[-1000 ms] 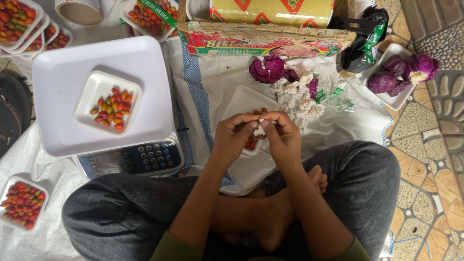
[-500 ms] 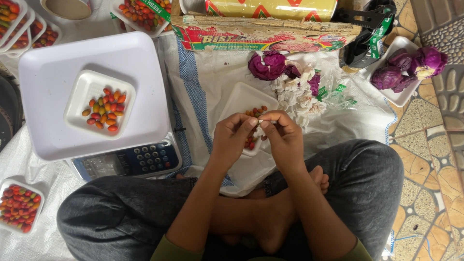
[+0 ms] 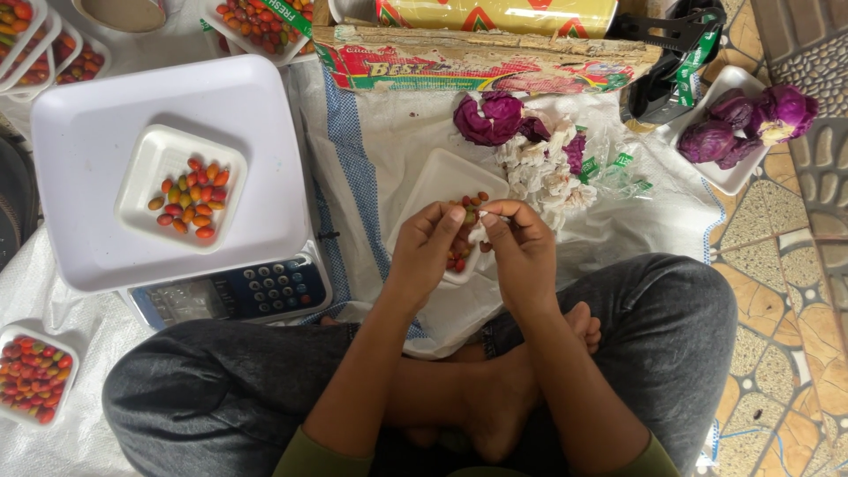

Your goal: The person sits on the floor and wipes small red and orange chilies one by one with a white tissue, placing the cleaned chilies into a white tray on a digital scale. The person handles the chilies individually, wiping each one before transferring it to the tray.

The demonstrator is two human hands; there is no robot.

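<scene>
Over the small white tray point(image 3: 439, 190) of red and orange fruits point(image 3: 465, 231), the left hand point(image 3: 427, 250) and right hand point(image 3: 523, 252) pinch one small piece between their fingertips (what it is, I cannot tell). Just left sits a scale point(image 3: 231, 291); cabbage leaves point(image 3: 548, 168) crowd the right, all on a white floor sheet point(image 3: 371, 159).
</scene>
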